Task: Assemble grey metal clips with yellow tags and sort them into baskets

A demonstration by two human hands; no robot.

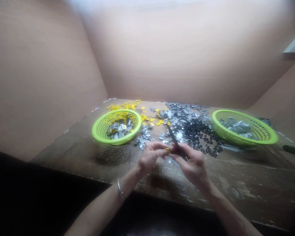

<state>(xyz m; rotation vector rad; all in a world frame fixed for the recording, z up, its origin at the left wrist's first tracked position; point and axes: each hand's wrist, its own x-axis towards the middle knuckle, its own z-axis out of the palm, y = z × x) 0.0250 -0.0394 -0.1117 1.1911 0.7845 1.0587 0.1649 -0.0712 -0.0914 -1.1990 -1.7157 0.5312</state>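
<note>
Close to the table's front, both hands meet over a small yellow part [167, 150]. My left hand [149, 156] pinches it between thumb and fingers, and much of the part is hidden. Gripped in my right hand [193, 163] is a dark, slim stick-like tool [173, 137], slanting up and to the left. The right fingertips also come up to the yellow part; whether they press on it I cannot tell. Just beyond the hands lie small grey metal plates [144, 136], a heap of small black pieces [199, 132] and several loose yellow parts [159, 122].
A green basket [95, 129] on the left holds grey and yellow pieces. Another green basket [267, 134] at the right contains grey metal parts. More yellow pieces [124, 105] lie at the back, below board walls [174, 65]. A dark object [290, 149] sits at the right edge.
</note>
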